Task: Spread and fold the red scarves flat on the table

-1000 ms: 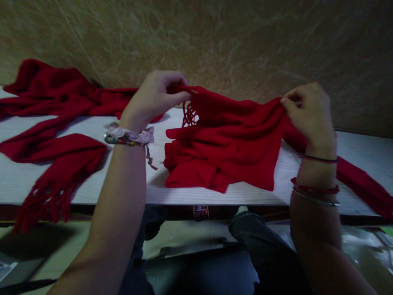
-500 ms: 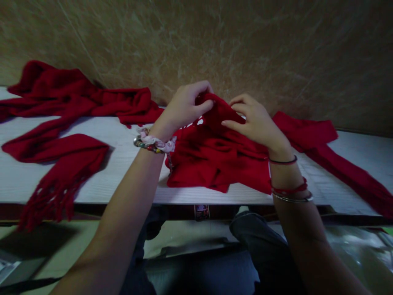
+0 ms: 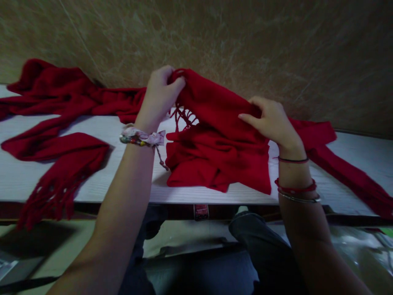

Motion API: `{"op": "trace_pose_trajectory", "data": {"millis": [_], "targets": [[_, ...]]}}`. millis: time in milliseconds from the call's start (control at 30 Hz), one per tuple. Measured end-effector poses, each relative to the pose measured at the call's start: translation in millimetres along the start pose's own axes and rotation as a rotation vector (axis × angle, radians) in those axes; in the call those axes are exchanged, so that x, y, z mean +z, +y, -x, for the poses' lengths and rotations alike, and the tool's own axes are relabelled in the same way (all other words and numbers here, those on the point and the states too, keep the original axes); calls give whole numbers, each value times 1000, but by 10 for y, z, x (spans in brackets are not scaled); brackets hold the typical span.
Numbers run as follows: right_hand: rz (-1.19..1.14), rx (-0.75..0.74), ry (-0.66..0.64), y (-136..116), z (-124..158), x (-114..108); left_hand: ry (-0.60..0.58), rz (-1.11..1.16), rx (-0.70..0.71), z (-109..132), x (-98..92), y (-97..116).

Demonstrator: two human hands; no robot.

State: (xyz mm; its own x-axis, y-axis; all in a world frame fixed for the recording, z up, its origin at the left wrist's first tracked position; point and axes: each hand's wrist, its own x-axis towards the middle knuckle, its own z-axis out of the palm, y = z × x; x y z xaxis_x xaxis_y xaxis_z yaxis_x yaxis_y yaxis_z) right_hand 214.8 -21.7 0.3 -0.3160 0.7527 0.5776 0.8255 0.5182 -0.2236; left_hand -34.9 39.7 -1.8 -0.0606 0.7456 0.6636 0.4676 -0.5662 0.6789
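Observation:
Between my hands a red fringed scarf (image 3: 219,104) is stretched and lifted off the tabletop. My left hand (image 3: 162,92) pinches its fringed end at the upper left, and loose tassels dangle below. On the right, my right hand (image 3: 270,119) grips the scarf's upper edge, thumb in front and fingers behind. Under the raised part, more red cloth (image 3: 215,164) lies in loose folds near the front edge; I cannot tell whether it is the same scarf.
The white wood-grain table (image 3: 135,184) runs along a brown marbled wall (image 3: 196,37). At the left lies a heap of red scarves (image 3: 61,86) with a fringed end (image 3: 49,200) hanging over the front edge. Another red scarf (image 3: 346,168) stretches across the right side.
My hands have moved apart, the left going left and up, the right going right. The scarf's end has opened out between them, with its fringe now showing.

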Motion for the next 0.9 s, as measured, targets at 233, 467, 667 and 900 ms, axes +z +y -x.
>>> {"op": "trace_pose_trajectory", "data": {"millis": [233, 467, 667, 900], "targets": [[-42, 74, 54, -136, -64, 32, -215, -164, 113, 118, 208, -26], [111, 543, 450, 577, 32, -94, -229, -221, 251, 180, 255, -26], [346, 552, 184, 1203, 334, -123, -883, -151, 436, 412, 364, 283], [27, 52, -421, 646, 169, -124, -1110, -333, 544, 537, 497, 325]]}}
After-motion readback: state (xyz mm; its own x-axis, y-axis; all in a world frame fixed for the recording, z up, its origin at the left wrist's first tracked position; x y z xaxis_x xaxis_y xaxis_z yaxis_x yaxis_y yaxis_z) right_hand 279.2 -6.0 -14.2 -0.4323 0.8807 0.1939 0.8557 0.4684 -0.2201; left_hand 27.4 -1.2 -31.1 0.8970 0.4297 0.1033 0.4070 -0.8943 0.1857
